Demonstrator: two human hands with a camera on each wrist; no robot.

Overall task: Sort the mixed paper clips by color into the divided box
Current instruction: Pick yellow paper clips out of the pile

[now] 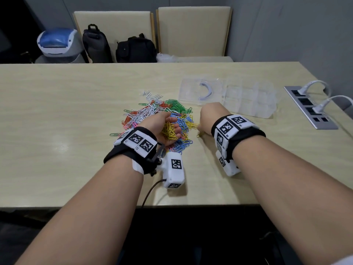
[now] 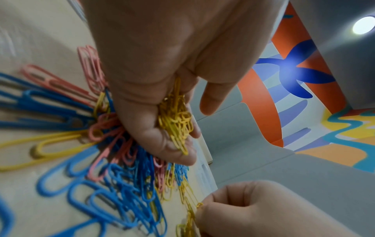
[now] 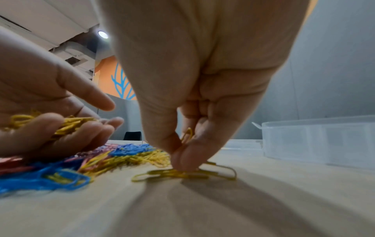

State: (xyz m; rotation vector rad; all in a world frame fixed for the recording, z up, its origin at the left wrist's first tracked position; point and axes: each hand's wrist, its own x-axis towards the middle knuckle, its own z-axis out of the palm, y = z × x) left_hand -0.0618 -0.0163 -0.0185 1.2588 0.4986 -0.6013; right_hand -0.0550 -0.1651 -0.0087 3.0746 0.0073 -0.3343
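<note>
- Yellow paper clips (image 1: 170,130) lay bunched in the left hand (image 1: 162,127), palm up, fingers (image 2: 178,154) curled loosely round them, over the mixed pile (image 1: 158,113) at mid-worktop (image 1: 57,111).
- Right hand (image 1: 208,119), just right of the pile, had thumb and forefinger pinched on yellow clips (image 3: 182,174) lying on the worktop.
- Clear divided box (image 1: 250,100) stood open, far right of the pile.

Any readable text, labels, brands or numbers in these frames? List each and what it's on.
No readable words, brands or numbers in any view.
Wrist bands and camera housings: only black-and-white square marker codes, no letters.
Divided box: clear plastic, no print visible.
Black bags: any logos too small to read.
</note>
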